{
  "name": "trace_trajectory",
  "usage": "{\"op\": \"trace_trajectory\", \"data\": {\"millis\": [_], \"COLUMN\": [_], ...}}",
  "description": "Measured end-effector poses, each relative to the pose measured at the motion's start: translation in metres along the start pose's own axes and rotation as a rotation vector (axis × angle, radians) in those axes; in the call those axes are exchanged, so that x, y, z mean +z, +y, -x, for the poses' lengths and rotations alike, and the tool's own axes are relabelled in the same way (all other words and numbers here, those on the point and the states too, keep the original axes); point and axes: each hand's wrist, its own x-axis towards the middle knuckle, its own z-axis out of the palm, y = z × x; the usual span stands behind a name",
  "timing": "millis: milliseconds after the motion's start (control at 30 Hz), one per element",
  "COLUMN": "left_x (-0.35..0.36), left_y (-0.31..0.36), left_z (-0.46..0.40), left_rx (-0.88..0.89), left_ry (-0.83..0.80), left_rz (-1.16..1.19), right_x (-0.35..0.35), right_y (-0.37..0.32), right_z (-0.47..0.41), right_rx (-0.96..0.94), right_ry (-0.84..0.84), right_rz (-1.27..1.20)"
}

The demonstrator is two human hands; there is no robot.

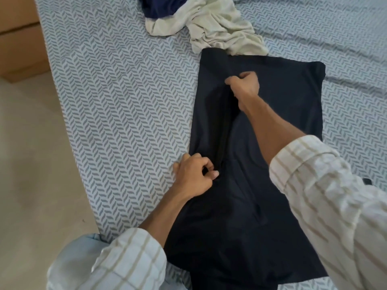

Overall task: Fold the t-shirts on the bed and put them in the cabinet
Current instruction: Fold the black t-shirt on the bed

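- The left hand (193, 174) is curled up tight. Its thumb and fingers pinch a bit of the black soft cloth t-shirt (282, 97) at the shirt's left edge, close to the person.
- The right hand (244, 83) is curled too. It grabs a bunch of the same shirt farther up, near the far end.
- Both hands hold along one fold line that runs up the left part of the shirt.
- Both arms wear rolled-up sleeves (310, 170) of cream cloth with tan check lines.
- The black t-shirt lies flat on the bed. Its long side runs from the person away toward the far end of the bed, leaning a little to the right. The near end hangs by the bed's edge.
- The bed sheet (117, 105) is pale blue with small grey slanted marks.
- A crumpled cream t-shirt (215, 28) lies past the black one and touches its far edge.
- A dark blue piece of clothing (159, 7) sits beside the cream one, at the top of the view.
- A brown box (18, 38) stands on the pale floor (31, 164) to the left of the bed.
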Motion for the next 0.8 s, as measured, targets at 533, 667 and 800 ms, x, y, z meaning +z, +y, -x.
{"op": "trace_trajectory", "data": {"millis": [533,667,800], "left_x": [0.005,0.006,0.003], "left_y": [-0.006,-0.007,-0.002], "left_z": [-0.01,-0.011,-0.007], "left_rx": [-0.009,-0.017,-0.018], "left_ry": [-0.008,-0.009,0.014], "left_rz": [0.041,0.072,0.101], "right_x": [0.002,-0.005,-0.037], "right_y": [-0.024,-0.019,0.022], "right_z": [-0.039,-0.02,0.037], "right_rx": [0.038,-0.015,-0.132], "right_ry": [0.005,0.055,0.037], "right_rz": [-0.303,-0.15,0.195]}}
